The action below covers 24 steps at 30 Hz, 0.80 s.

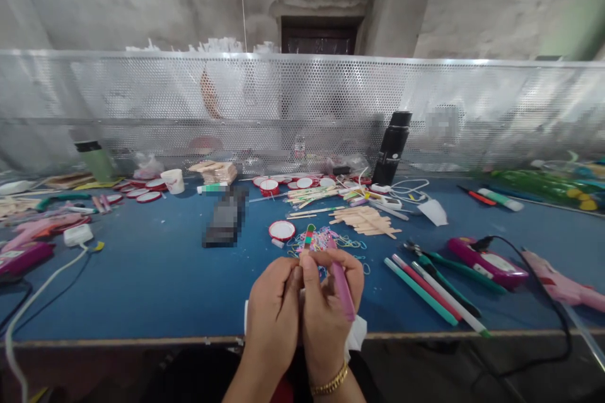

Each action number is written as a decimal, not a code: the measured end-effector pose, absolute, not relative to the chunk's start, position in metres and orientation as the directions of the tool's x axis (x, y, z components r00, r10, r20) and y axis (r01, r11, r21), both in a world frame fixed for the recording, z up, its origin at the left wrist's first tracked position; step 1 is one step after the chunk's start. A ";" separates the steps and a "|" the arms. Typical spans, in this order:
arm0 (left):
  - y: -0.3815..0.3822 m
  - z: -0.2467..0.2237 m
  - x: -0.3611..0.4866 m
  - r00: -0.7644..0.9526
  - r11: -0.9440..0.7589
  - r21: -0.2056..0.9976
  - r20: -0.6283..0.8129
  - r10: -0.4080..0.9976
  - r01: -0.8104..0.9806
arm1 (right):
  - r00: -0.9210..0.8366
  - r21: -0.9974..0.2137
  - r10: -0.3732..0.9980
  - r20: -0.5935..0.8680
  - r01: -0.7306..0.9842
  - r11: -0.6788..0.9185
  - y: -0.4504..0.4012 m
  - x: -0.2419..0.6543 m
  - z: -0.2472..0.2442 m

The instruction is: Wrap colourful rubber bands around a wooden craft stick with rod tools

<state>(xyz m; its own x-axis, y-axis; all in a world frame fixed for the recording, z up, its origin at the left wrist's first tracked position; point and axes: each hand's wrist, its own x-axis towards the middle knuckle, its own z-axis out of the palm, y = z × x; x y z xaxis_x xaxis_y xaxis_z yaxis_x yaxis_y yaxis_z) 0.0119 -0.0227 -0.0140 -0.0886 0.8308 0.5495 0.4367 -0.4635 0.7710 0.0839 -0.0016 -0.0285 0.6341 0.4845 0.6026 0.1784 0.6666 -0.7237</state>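
My left hand [275, 295] is closed around the lower end of a wooden craft stick [309, 238], whose upper part is coloured in green and red bands. My right hand [326, 302] presses against the left one, its thumb at the base of the stick. A pinkish-purple marker pen [342, 289] is gripped in the right hand, slanting between thumb and fingers. Just beyond the fingertips lies a loose pile of coloured rubber bands [347, 239]. White paper [357, 334] shows beneath my hands at the table's edge.
A small red-rimmed drum [282, 230] and plain craft sticks [363, 220] lie ahead. Pens [420, 289], pliers [463, 271] and a pink glue gun [562, 283] are on the right. A black bottle [392, 148] stands by the perforated metal screen [283, 94]. A dark pixelated object [225, 217] lies left.
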 end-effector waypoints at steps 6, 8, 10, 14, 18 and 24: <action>-0.023 -0.011 0.013 -0.169 -0.442 0.803 0.538 0.826 0.399 | 0.605 -0.748 0.571 0.554 0.060 0.661 0.000 0.082 -0.036; -0.023 -0.009 0.012 -0.156 -0.441 0.802 0.535 0.831 0.403 | 0.603 -0.753 0.589 0.539 0.031 0.657 -0.001 0.082 -0.036; -0.023 -0.008 0.011 -0.123 -0.456 0.790 0.543 0.831 0.410 | 0.600 -0.747 0.592 0.538 0.015 0.665 -0.001 0.082 -0.035; -0.023 -0.006 0.011 -0.078 -0.480 0.782 0.550 0.831 0.398 | 0.578 -0.737 0.591 0.562 0.026 0.676 0.000 0.085 -0.033; -0.023 -0.006 0.011 -0.103 -0.468 0.811 0.530 0.842 0.351 | 0.546 -0.715 0.573 0.612 0.072 0.696 0.000 0.087 -0.032; -0.024 -0.004 0.009 -0.078 -0.440 0.822 0.497 0.864 0.361 | 0.506 -0.699 0.588 0.632 0.043 0.714 -0.004 0.088 -0.031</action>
